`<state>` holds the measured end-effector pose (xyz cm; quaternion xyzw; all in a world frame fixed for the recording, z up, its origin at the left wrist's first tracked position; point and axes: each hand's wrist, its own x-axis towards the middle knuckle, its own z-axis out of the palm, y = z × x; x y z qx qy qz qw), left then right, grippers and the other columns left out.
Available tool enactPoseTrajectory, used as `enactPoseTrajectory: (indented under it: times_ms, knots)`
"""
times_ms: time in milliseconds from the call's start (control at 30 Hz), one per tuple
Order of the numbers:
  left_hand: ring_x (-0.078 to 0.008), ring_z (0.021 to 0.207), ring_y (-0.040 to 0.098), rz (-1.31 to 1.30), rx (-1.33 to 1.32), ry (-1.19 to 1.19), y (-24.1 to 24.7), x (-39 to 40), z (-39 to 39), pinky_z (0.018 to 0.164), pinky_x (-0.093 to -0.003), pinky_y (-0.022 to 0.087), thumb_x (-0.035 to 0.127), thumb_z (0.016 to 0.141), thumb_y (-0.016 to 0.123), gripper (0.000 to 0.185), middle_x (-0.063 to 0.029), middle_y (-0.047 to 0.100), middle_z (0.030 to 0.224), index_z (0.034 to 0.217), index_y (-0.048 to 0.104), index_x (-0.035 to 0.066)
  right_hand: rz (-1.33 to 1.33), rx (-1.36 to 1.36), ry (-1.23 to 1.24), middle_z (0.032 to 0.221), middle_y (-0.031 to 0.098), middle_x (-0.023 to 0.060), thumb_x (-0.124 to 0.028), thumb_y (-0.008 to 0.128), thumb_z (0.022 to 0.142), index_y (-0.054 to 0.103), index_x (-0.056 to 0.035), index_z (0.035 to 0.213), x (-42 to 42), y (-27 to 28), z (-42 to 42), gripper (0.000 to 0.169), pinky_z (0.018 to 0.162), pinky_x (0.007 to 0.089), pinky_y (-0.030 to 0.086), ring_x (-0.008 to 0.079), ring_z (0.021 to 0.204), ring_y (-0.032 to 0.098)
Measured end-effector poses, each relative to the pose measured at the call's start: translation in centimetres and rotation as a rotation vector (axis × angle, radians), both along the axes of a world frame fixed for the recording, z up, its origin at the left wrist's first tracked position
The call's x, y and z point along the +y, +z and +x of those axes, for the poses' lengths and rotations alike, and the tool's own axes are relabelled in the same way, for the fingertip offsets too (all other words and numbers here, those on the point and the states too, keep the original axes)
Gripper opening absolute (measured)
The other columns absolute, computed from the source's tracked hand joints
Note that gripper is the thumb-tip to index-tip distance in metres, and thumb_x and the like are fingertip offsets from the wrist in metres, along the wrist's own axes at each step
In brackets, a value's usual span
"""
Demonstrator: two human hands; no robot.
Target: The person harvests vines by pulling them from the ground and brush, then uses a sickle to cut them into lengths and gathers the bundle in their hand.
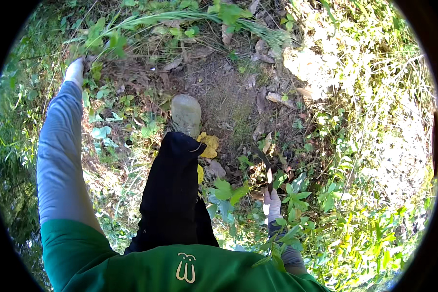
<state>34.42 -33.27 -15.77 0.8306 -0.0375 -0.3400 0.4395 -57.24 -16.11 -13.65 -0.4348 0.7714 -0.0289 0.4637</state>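
My left hand (75,71), in a pale glove, reaches out at the upper left and is closed on blurred leafy weeds (95,38); its fingertips are partly hidden. Long green grass (189,15) arcs from near this hand across the top of the view. At the lower right, my right hand (272,203), also light-coloured, grips the handle of a tool (269,179) that looks like a sickle. Its dark, slightly curved blade (265,160) points away from me, low over leaves and litter.
A muddy pale boot (186,114) stands on bare soil (219,95), below a black trouser leg (169,189). Yellow leaves (208,145) lie beside it. Dry leaves and a piece of wood or bark (280,99) lie farther right. Dense green plants (350,233) grow at the right, partly over my right forearm.
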Motion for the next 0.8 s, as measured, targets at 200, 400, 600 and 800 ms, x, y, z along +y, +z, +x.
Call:
enactPoseTrajectory:
  times_ms: [200, 400, 600, 800]
  knots:
    - [-0.0302, 0.09, 0.067, 1.17, -0.646, -0.187, 5.7, 24.8, 7.3, 0.083, -0.04, 0.051, 0.032, 0.093, 0.051, 0.036, -0.0157, 0.069, 0.098, 0.102, 0.068, 0.001, -0.04, -0.029, 0.014, 0.074, 0.052, -0.0027, -0.018, 0.056, 0.097, 0.06, -0.0044, 0.109, -4.2, 1.9, 6.2, 0.018, 0.057, 0.0275, 0.039, 0.0086, 0.064, 0.046]
    - [-0.0296, 0.089, 0.065, 1.212, -0.83, -0.474, 8.8, 20.0, -0.8, 0.08, -0.0417, 0.051, 0.028, 0.087, 0.059, 0.025, -0.0131, 0.065, 0.093, 0.095, 0.066, 0.005, -0.04, -0.293, -0.379, 0.072, 0.048, -0.0056, -0.016, 0.055, 0.099, 0.06, -0.0089, 0.107, -6.6, 0.6, 7.8, 0.012, 0.049, 0.0245, 0.033, 0.0054, 0.059, 0.042]
    - [-0.029, 0.087, 0.063, 0.404, -1.167, -1.312, 17.0, -5.2, -31.6, 0.077, -0.0434, 0.051, 0.023, 0.08, 0.067, 0.017, -0.0104, 0.062, 0.088, 0.089, 0.064, 0.009, -0.232, -0.488, -0.512, 0.071, 0.045, -0.0077, -0.015, 0.051, 0.102, 0.059, -0.0106, 0.113, -13.8, 1.8, 11.1, 0.014, 0.046, 0.0206, 0.03, 0.0028, 0.056, 0.039]
    - [-0.0316, 0.139, 0.038, -0.477, -1.505, -1.556, 12.6, -23.2, -50.7, 0.114, -0.0515, 0.031, 0.021, 0.079, 0.068, 0.065, -0.0149, 0.039, 0.15, 0.14, 0.046, 0.01, -0.405, -0.488, -0.382, 0.076, 0.051, -0.004, -0.012, 0.047, 0.102, 0.053, -0.0105, 0.123, -22.9, 2.9, 14.1, 0.022, 0.047, 0.0177, 0.033, 0.0027, 0.059, 0.043]
